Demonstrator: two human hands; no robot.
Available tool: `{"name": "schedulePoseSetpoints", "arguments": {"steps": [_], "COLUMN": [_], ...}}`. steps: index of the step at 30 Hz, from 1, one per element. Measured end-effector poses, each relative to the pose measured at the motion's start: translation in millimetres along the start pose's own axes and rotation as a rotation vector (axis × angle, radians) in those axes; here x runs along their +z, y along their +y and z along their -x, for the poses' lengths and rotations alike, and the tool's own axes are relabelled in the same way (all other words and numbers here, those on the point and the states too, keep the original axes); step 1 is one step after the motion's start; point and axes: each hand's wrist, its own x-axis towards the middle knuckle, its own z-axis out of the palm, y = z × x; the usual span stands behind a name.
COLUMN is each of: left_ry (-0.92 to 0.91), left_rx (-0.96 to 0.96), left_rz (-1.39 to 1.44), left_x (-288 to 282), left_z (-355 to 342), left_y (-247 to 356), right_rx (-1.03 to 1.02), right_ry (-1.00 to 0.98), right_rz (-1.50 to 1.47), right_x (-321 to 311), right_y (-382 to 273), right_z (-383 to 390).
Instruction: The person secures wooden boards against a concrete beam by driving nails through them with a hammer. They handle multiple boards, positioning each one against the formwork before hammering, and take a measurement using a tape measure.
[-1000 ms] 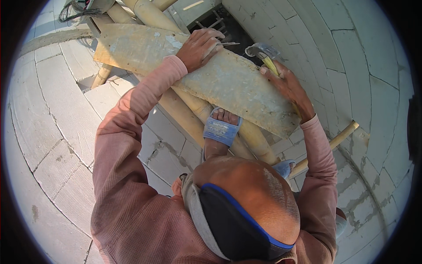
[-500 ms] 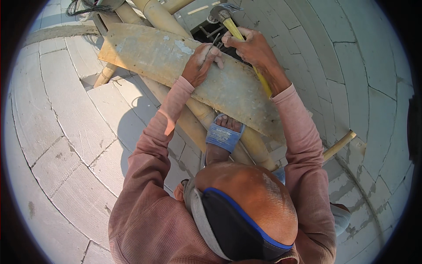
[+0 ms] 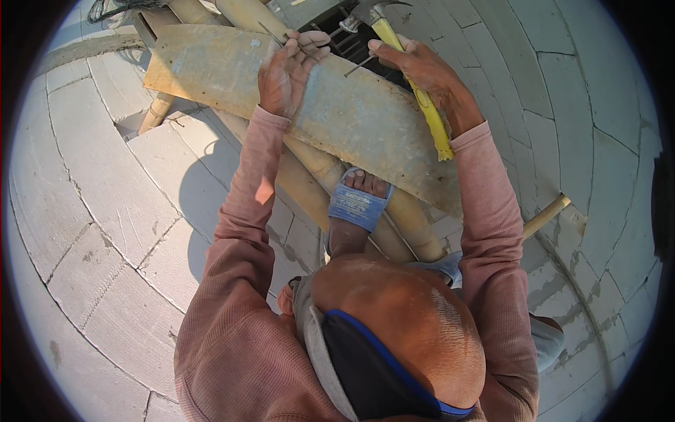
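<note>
The right hand's (image 3: 436,76) fingers grip a yellow-handled metal claw hammer (image 3: 426,112), a slim metal nail (image 3: 358,67) jutting from their tips. The left hand's (image 3: 280,83) half-curled fingers loosely hold slim grey nails (image 3: 268,32). Beneath both spreads a long, stained grey-beige board (image 3: 365,126) over round tan bamboo poles (image 3: 415,228). Left of the fingers lie pale, dark-jointed rectangular blocks (image 3: 119,204); right of them, shadowed grey blockwork (image 3: 510,77).

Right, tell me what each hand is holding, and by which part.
Right hand: hammer, by the upper handle; also, seemingly, a thin nail by one end. Left hand: at least one long nail; where it is gripped cannot be told.
</note>
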Motion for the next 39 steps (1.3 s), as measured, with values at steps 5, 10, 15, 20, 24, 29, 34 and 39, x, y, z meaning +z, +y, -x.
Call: {"name": "schedulePoseSetpoints", "arguments": {"steps": [5,10,15,20,24,29,34,39], "left_ry": [-0.098,0.057,0.069,0.035,0.300,0.480,0.618,0.907], "left_rx": [-0.145,-0.149,-0.197,-0.134,-0.168,-0.124,0.131,0.304], "left_rz": [0.247,-0.025,0.062,0.278,-0.038,0.030,0.296,-0.104], "left_x": [-11,-2,-8,-19,3,16,-24,-59], "left_z": [5,26,35,44,51,73,120,133], "left_y": [25,44,46,35,44,69,95,104], "right_rx": [0.099,0.086,0.142,0.170,0.166,0.183,0.175,0.162], "right_ry": [-0.146,-0.086,-0.121,-0.109,-0.113,-0.138,-0.073,-0.016], "right_rz": [0.010,0.004,-0.116,-0.113,-0.092,-0.108,0.016,0.095], "right_x": [1,11,13,16,17,13,12,8], "right_y": [-2,-18,-23,-17,-22,-21,-15,-9], "right_z": [-1,9,14,12,13,18,22,32]}}
